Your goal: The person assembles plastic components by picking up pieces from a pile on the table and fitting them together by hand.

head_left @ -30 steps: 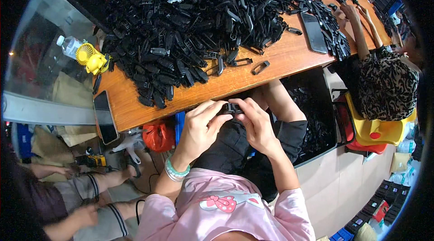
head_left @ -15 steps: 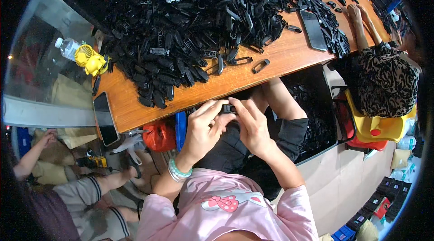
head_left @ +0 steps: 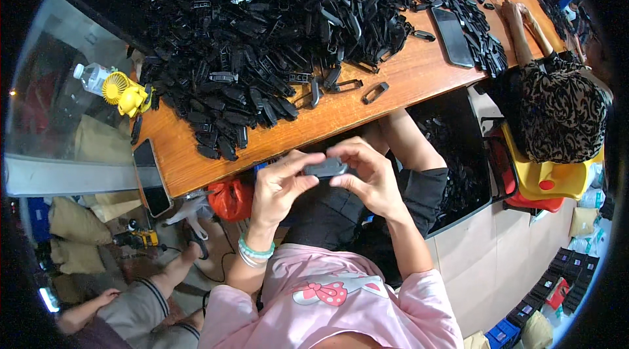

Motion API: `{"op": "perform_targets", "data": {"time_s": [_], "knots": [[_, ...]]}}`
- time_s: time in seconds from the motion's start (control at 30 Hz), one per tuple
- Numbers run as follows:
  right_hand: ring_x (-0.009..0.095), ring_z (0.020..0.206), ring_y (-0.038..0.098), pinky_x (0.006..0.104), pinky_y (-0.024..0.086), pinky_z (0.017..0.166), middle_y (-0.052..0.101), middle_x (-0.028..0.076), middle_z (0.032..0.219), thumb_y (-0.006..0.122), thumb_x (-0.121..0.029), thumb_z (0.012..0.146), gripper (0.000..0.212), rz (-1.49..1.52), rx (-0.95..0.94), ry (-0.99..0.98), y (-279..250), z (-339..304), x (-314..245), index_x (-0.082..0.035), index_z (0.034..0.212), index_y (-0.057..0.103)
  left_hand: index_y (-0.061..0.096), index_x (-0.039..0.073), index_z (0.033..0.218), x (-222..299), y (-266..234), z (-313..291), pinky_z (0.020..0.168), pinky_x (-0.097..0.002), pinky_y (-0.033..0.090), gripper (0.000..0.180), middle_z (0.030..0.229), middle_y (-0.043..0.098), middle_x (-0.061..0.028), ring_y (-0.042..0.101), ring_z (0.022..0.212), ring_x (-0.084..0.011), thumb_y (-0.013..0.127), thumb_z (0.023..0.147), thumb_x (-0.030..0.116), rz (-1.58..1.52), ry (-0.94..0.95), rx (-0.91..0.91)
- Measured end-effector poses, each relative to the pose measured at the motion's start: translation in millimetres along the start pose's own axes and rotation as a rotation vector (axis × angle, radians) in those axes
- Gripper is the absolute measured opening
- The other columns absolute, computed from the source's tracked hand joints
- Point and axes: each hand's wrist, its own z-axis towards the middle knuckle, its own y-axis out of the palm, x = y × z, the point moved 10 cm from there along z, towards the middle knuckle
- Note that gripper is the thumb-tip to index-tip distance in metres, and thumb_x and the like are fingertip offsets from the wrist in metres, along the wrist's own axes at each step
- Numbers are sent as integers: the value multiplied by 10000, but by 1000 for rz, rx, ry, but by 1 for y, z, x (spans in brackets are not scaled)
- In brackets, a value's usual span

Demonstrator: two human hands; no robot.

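Observation:
Above my lap, just in front of the table edge, a small oblong black plastic piece [head_left: 327, 167] lies sideways between my hands. My left hand [head_left: 283, 192] pinches its left end with thumb and forefinger; a beaded bracelet is on that wrist. At the other end, the fingertips and thumb of my right hand [head_left: 369, 178] grip it, slightly blurred. On the table, a big heap of similar black plastic parts [head_left: 275, 28] lies beyond my hands. A loose black oblong frame [head_left: 375, 93] rests apart from the heap near the edge.
Phones lie on the wooden table [head_left: 265, 134]: a dark one [head_left: 452, 37] at right, another [head_left: 152, 177] at the left corner. A yellow fan [head_left: 128, 92] and bottle [head_left: 92, 77] stand left. A black bin [head_left: 462, 152] holds more parts. Two people sit nearby, right and lower left.
My hands have drawn slightly apart, and the black piece has turned so that more of its length shows between them. The person at lower left has moved an arm down.

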Motion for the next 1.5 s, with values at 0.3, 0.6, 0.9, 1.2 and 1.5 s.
{"op": "perform_targets", "data": {"time_s": [0.3, 0.6, 0.9, 1.2, 1.5], "knots": [[165, 747, 593, 277, 484, 671, 617, 84, 840, 748, -60, 731, 229, 3, 83, -42, -16, -5, 7, 15, 922, 647, 670, -3, 1053, -6, 17, 11, 772, -276, 467, 289, 1002, 654, -105, 597, 895, -174, 705, 769, 32, -83, -106, -145], [251, 715, 592, 319, 477, 629, 592, 133, 816, 637, 34, 778, 149, -615, 357, -52, -67, 16, -3, 17, 924, 613, 597, -30, 793, 38, 13, 118, 732, -361, 472, 58, 883, 532, -141, 538, 851, -267, 581, 749, 5, 1372, 536, 14], [325, 1226, 402, 459, 363, 964, 494, 141, 1287, 566, -63, 793, 291, -1305, 342, -243, -92, 53, -12, -53, 1080, 610, 585, -18, 966, 44, 11, 122, 719, -391, 483, 222, 928, 540, -136, 564, 840, -277, 639, 752, 1, 1342, 542, 54], [278, 891, 620, 333, 485, 780, 615, 170, 980, 565, 1, 861, 278, -317, 127, -170, -36, 17, -26, 23, 1137, 558, 584, -19, 1097, 27, 23, 28, 583, -252, 470, 281, 882, 606, -99, 568, 638, -123, 645, 824, 6, 504, 206, 21], [335, 914, 590, 363, 462, 812, 583, 187, 995, 577, -24, 856, 318, -442, -44, -178, -8, 7, -36, 29, 1166, 531, 584, -65, 1049, 17, 14, 16, 576, -253, 467, 264, 870, 595, -100, 572, 651, -137, 669, 812, 14, 264, 53, 75]]}}
